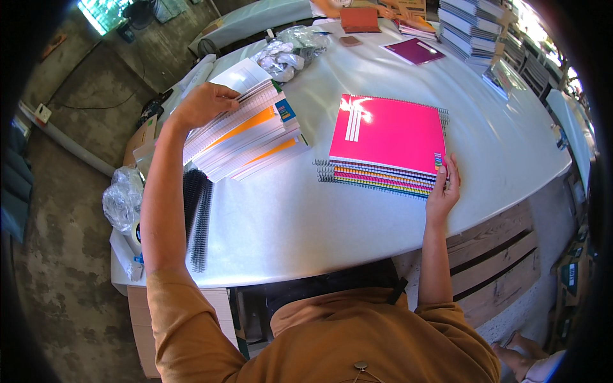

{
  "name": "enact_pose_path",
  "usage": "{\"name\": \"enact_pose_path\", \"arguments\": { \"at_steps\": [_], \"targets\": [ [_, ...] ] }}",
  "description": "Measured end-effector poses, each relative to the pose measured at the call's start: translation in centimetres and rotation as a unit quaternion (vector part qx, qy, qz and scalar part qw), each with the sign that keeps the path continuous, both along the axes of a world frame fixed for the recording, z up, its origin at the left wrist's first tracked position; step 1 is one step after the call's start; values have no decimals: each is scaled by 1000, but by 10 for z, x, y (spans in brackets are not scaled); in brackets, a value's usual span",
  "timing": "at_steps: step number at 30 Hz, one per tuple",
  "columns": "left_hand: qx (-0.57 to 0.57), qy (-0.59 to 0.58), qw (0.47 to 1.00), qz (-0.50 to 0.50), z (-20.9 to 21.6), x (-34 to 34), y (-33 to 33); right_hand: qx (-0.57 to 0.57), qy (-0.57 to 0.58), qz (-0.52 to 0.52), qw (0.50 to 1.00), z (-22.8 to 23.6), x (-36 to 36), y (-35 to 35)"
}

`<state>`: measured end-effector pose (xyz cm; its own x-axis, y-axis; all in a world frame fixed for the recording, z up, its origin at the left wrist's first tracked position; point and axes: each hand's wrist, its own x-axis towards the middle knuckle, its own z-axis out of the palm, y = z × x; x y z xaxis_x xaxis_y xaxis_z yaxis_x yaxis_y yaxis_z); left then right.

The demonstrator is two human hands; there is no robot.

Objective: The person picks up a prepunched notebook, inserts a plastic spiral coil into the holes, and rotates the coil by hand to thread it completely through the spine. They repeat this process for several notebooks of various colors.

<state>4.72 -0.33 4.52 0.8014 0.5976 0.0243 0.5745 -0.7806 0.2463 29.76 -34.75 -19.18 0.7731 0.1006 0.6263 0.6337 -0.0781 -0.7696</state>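
My left hand (207,105) is closed on the upper edge of a fanned pile of loose notebook pages (246,137). These white ruled sheets have orange dividers among them and lie on the table's left. On the right, a pink-covered spiral notebook (386,134) tops a stack of spiral notebooks (383,180) whose edges show several colours. Wire coils stick out at both sides of that stack. My right hand (445,185) grips its near right corner, thumb on the front edge and fingers along the side. Dark binding coils (201,220) lie below the loose pages, beside my left forearm.
Everything rests on a white-covered table (306,236). Crumpled clear plastic (284,57), a red-brown wallet (359,20), a purple notebook (415,51) and a tall notebook stack (469,29) lie farther back. Another person's arm (329,7) reaches in there. A tape roll (136,232) sits left.
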Motion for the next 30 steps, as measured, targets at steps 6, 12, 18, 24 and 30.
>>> {"name": "enact_pose_path", "arguments": {
  "at_steps": [6, 12, 18, 24, 30],
  "targets": [
    [-26, -39, 998, -42, -12, -9, 22, 11, 11, 12, 1000, 0, -1, 1],
    [139, -230, 961, 66, -37, -5, 20, 1, -187, -58, 981, 52, -36, 18],
    [101, -272, 956, 51, -43, -14, 35, 27, -88, 301, 949, 126, -87, 159],
    [45, -295, 954, 30, -46, -1, 38, -317, 137, 431, 833, 169, -79, 270],
    [26, -299, 954, 15, -49, -15, 48, -294, 252, 465, 796, 224, -94, 277]
  ]
}}
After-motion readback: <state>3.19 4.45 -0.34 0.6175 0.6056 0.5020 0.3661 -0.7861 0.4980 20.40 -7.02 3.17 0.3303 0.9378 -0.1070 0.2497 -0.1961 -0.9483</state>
